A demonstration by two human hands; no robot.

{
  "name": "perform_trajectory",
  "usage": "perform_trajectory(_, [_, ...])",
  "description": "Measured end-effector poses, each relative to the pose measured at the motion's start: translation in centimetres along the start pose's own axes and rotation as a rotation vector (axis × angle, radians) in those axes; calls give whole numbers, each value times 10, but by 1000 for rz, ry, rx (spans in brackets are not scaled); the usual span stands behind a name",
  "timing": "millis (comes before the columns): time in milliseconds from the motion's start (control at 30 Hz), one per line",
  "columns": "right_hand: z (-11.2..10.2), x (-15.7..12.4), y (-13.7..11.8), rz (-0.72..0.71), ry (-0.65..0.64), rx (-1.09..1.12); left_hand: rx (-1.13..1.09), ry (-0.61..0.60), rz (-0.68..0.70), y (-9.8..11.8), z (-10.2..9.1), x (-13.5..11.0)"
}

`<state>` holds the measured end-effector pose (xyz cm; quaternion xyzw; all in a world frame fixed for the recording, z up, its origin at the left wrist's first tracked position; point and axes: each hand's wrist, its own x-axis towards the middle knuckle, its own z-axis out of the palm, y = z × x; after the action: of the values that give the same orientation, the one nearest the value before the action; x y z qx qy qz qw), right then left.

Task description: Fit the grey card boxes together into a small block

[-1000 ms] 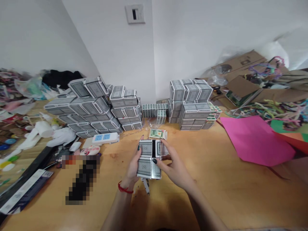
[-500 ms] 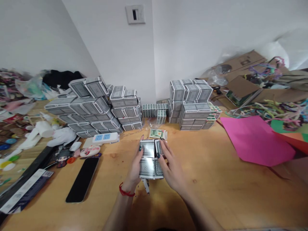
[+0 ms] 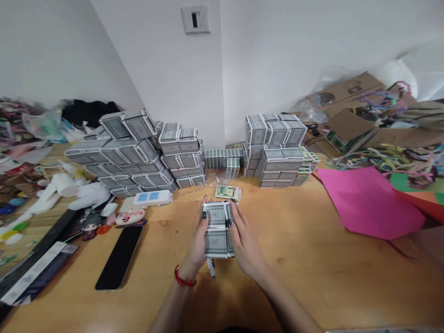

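Between my two hands is a block of grey-patterned playing card boxes (image 3: 215, 236), set side by side with their patterned faces up. My left hand (image 3: 197, 243) grips its left side, thumb on top. From the right, my right hand (image 3: 244, 243) presses the narrow edge with the thumb along the top. A small white piece with dark marks (image 3: 210, 268) lies on the table just below the block. Right behind my fingertips rests a green and yellow card box (image 3: 227, 192). The undersides of the boxes are hidden.
Tall stacks of grey card boxes (image 3: 135, 157) stand at the back left, more stacks (image 3: 277, 152) at the back right. A row of green boxes (image 3: 222, 158) sits between them. Left are a phone (image 3: 120, 259) and a power strip (image 3: 152, 198); right, pink paper (image 3: 367, 203).
My right hand has pushed the tilted box at the upper right in against the others, closing the dark gap. The block has turned slightly and now looks more even.
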<state>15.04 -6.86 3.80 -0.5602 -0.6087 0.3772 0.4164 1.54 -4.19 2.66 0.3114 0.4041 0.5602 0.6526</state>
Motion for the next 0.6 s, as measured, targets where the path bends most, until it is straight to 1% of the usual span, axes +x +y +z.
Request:
perform_trajectory(200, [1, -2, 1, -40, 19, 21, 59, -4, 25, -2, 0, -1])
perform_trajectory(333, [1, -4, -2, 1, 23, 57, 93, 10, 46, 1, 3, -4])
perform_trajectory(467, [4, -5, -3, 29, 69, 102, 105, 3, 68, 3, 5, -7])
perform_trajectory(600, [8, -7, -1, 35, 85, 150, 130, 14, 86, 0, 4, -8])
